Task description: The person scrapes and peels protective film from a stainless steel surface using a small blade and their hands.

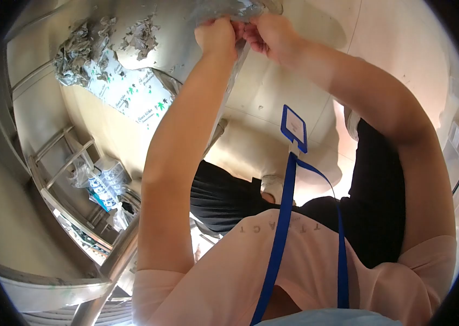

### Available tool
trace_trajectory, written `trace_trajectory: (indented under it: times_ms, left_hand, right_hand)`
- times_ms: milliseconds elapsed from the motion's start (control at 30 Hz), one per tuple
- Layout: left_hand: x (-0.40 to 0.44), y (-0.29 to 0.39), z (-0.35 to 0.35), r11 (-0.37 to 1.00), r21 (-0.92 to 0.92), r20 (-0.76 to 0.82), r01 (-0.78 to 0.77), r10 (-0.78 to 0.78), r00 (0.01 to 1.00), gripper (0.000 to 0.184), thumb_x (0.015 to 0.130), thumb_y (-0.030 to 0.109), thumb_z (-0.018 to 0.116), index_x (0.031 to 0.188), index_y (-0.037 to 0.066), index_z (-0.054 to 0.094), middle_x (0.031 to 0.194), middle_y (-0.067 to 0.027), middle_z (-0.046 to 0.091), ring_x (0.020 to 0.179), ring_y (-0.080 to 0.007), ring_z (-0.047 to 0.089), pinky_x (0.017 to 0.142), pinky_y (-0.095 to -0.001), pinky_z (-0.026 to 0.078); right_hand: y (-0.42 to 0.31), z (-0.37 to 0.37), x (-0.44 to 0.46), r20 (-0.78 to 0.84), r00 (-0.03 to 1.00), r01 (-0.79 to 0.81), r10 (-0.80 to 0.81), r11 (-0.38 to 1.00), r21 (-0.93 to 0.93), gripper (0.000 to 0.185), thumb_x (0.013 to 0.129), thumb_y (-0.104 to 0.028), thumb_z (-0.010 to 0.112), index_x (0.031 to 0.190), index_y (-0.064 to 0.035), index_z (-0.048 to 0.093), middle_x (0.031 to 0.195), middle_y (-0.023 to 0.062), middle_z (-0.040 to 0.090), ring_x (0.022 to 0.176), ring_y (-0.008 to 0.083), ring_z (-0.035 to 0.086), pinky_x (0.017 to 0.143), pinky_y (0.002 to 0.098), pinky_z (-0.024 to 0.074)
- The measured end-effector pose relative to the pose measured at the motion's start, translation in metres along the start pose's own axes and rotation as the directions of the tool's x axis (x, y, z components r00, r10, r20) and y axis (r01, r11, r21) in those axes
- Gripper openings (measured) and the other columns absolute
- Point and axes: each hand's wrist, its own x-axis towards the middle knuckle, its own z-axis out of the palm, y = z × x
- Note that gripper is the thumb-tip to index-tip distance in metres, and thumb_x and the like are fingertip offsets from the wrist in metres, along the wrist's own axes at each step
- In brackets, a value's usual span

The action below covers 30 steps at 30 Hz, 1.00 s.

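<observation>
My left hand [218, 38] and my right hand [270, 37] meet at the top of the view, fingers pinched together and almost touching. Shiny, crumpled film [240, 7], which looks like thin plastic or foil, lies at my fingertips, and both hands appear to grip its near edge. Its far part is cut off by the frame. Left of my hands, on a metal surface [178, 46], rests a white sheet with green leaf prints [126, 89]. Torn, grey-brown crumpled scraps [141, 37] lie beside it, and a larger crumpled heap [74, 57] covers its far left end.
A metal rack [69, 155] at the left holds plastic-wrapped items [104, 182] with blue prints. A blue lanyard with a badge [294, 127] hangs in front of my chest. Below is the pale tiled floor [270, 89]; translucent containers [457, 138] stand at the right edge.
</observation>
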Motion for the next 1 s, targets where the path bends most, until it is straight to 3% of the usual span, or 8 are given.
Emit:
trace_trajectory:
  times_ms: [100,200,333,633,733,833,900,1000]
  left_hand:
    - [-0.014,-0.009,-0.007,0.998,-0.058,-0.033,0.029,-0.031,0.999,0.016,0.081,0.003,0.053,0.089,-0.010,0.049,0.070,-0.0166,0.057,0.056,-0.0229,0.056,0.053,-0.0304,0.048]
    - [-0.017,-0.006,-0.005,0.992,-0.121,0.025,0.034,-0.032,0.999,0.015,0.079,0.001,0.052,0.085,-0.012,0.051,0.069,-0.0173,0.058,0.050,-0.0215,0.056,0.048,-0.0318,0.049]
    - [-0.009,-0.006,0.003,0.995,-0.068,-0.011,0.075,-0.076,0.997,0.013,0.078,0.000,0.052,0.084,-0.010,0.050,0.072,-0.0177,0.057,0.055,-0.0232,0.057,0.051,-0.0326,0.049]
    - [0.000,0.002,0.015,0.992,-0.056,-0.102,0.113,-0.119,0.988,0.011,0.079,0.001,0.052,0.084,-0.009,0.050,0.073,-0.0163,0.057,0.057,-0.0236,0.056,0.048,-0.0305,0.045]
    - [0.004,0.007,0.019,0.991,-0.063,-0.099,0.116,-0.122,0.988,0.010,0.079,0.000,0.052,0.083,-0.009,0.050,0.073,-0.0164,0.057,0.057,-0.0236,0.055,0.048,-0.0309,0.045]
    - [0.004,0.005,0.012,0.992,-0.059,-0.074,0.107,-0.111,0.991,0.010,0.078,0.000,0.052,0.083,-0.009,0.051,0.072,-0.0167,0.057,0.058,-0.0239,0.055,0.050,-0.0314,0.045]
    - [0.002,0.000,0.005,0.989,-0.114,0.005,0.092,-0.092,0.996,0.009,0.078,-0.001,0.051,0.082,-0.009,0.051,0.072,-0.0170,0.057,0.059,-0.0242,0.055,0.051,-0.0318,0.045]
    - [-0.017,-0.006,0.000,0.984,-0.126,-0.094,0.126,-0.138,0.986,0.009,0.078,-0.001,0.050,0.082,-0.009,0.051,0.072,-0.0176,0.057,0.059,-0.0244,0.055,0.051,-0.0322,0.044]
  right_hand:
    - [0.003,-0.002,-0.003,0.009,1.000,-0.023,0.023,1.000,-0.021,0.020,0.087,-0.016,0.045,0.081,-0.0020,0.057,0.073,0.0056,0.059,0.062,0.0103,0.051,0.052,0.0233,0.0426]
    - [0.004,-0.009,-0.002,0.027,0.999,-0.018,0.018,1.000,0.013,0.021,0.087,-0.015,0.043,0.081,-0.0019,0.059,0.073,0.0052,0.059,0.060,0.0091,0.049,0.053,0.0224,0.0421]
    - [0.007,-0.018,0.018,0.137,0.990,0.025,-0.029,0.999,0.026,0.022,0.086,-0.014,0.043,0.079,-0.0016,0.060,0.072,0.0050,0.059,0.059,0.0090,0.048,0.053,0.0218,0.0415]
    - [0.005,-0.012,0.029,0.011,0.998,0.061,-0.061,0.998,0.029,0.021,0.086,-0.013,0.043,0.078,-0.0015,0.059,0.071,0.0054,0.058,0.058,0.0103,0.047,0.051,0.0240,0.0398]
    - [0.011,-0.014,0.052,0.275,0.945,0.158,-0.176,0.984,0.085,0.034,0.090,-0.026,0.044,0.070,-0.0020,0.059,0.059,0.0041,0.050,0.054,0.0152,0.047,0.050,0.0271,0.0372]
    - [-0.005,-0.007,0.028,0.023,0.998,0.054,-0.054,0.998,-0.016,0.020,0.086,-0.011,0.043,0.077,-0.0011,0.057,0.070,0.0068,0.058,0.057,0.0110,0.047,0.050,0.0252,0.0390]
    - [0.002,-0.010,0.024,0.051,0.994,0.104,-0.094,0.961,-0.257,0.019,0.086,-0.011,0.043,0.076,-0.0009,0.056,0.069,0.0072,0.058,0.056,0.0111,0.047,0.049,0.0252,0.0383]
    - [0.010,-0.013,0.031,0.167,0.968,0.246,-0.184,0.817,-0.522,0.019,0.085,-0.010,0.042,0.076,-0.0006,0.056,0.069,0.0077,0.059,0.056,0.0114,0.048,0.049,0.0254,0.0381]
